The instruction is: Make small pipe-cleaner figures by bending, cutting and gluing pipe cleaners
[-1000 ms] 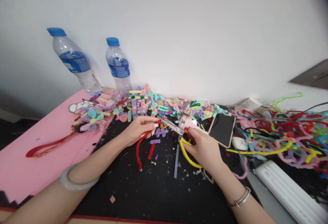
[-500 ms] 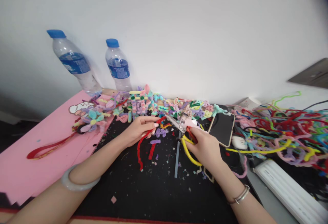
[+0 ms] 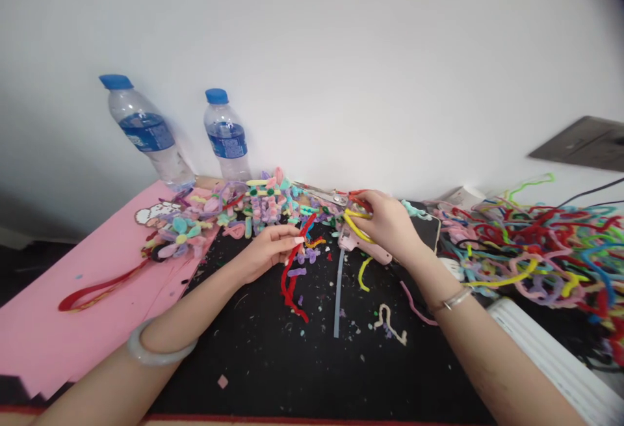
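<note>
Between the thumb and fingers of my left hand is a red pipe cleaner, its lower length hanging over the black mat. My right hand is closed on a pair of scissors, whose handles show orange-red and yellow. The blades point left, over the pile of colourful fuzzy pieces, apart from the red pipe cleaner. Beneath the right hand lies a pink tool like a glue gun, partly hidden. Small purple pieces lie close to my left fingertips.
Two water bottles stand by the wall. A fuzzy flower bunch rests on pink board. To the right are tangled pipe cleaners, a partly covered phone and a white box-like device. Scraps dot the mat.
My right hand has moved up and away from the left, taking the scissors off the red pipe cleaner. The left hand still holds the red pipe cleaner, which now hangs lower-right.
</note>
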`<state>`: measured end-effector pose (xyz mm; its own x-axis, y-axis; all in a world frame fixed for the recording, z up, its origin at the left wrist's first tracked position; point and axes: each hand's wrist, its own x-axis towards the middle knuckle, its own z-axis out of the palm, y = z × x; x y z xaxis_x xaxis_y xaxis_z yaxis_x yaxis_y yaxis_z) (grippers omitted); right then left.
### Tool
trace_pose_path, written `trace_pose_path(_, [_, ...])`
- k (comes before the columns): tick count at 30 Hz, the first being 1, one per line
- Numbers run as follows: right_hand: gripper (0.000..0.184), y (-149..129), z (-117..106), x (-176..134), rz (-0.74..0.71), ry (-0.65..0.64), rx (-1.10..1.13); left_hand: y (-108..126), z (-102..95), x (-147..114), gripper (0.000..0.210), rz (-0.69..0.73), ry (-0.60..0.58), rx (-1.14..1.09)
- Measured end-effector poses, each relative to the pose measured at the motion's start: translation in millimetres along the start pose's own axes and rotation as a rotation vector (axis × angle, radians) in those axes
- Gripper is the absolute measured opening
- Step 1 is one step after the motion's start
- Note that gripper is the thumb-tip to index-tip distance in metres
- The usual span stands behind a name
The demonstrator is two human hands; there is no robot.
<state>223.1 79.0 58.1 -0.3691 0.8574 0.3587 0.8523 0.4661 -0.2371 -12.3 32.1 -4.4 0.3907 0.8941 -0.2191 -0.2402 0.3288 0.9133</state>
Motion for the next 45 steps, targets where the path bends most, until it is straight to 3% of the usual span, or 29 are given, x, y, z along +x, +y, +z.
trace_pose_path(5, [0.029,-17.6,30.6,47.4,-0.186,-0.056,0.136,0.4,-1.8,-0.3,0.017,-0.001,-0.070,-0.046])
trace_pose_path(10, [0.029,-37.9,61.4,77.9,-0.120,-0.202,0.026,0.0,-2.5,-1.9,0.015,-0.032,-0.122,-0.171])
trace_pose_path(14, [0.024,-46.7,68.9,80.0,-0.084,-0.238,-0.017,-0.8,-2.2,-3.0,0.017,-0.048,-0.145,-0.224])
trace_pose_path(18, [0.017,-49.7,53.3,61.1,-0.065,-0.208,-0.011,-1.1,-2.2,-3.0,0.018,-0.041,-0.148,-0.244])
trace_pose_path(24, [0.022,-43.1,14.0,-2.4,-0.059,-0.066,0.186,-1.5,-0.9,-3.4,0.024,-0.051,-0.122,-0.269])
trace_pose_path(30, [0.025,-0.4,2.1,-47.0,0.235,0.209,0.016,-1.2,0.9,-2.7,0.022,-0.004,-0.103,-0.269])
trace_pose_path(34, [0.018,16.5,6.1,-50.2,0.295,0.261,-0.004,-1.4,0.7,-2.4,0.021,0.002,-0.087,-0.224])
trace_pose_path(37, [0.018,6.2,10.0,-37.4,0.187,0.206,0.039,-1.2,1.4,-2.4,0.020,0.004,-0.075,-0.199])
trace_pose_path(41, [0.018,-21.6,24.1,3.3,-0.044,-0.050,0.054,-1.1,3.1,-2.1,0.022,0.016,-0.036,-0.208])
trace_pose_path(45, [0.021,-38.9,54.5,49.9,-0.039,-0.255,-0.140,-1.5,4.1,-1.5,0.024,0.039,-0.012,-0.192])
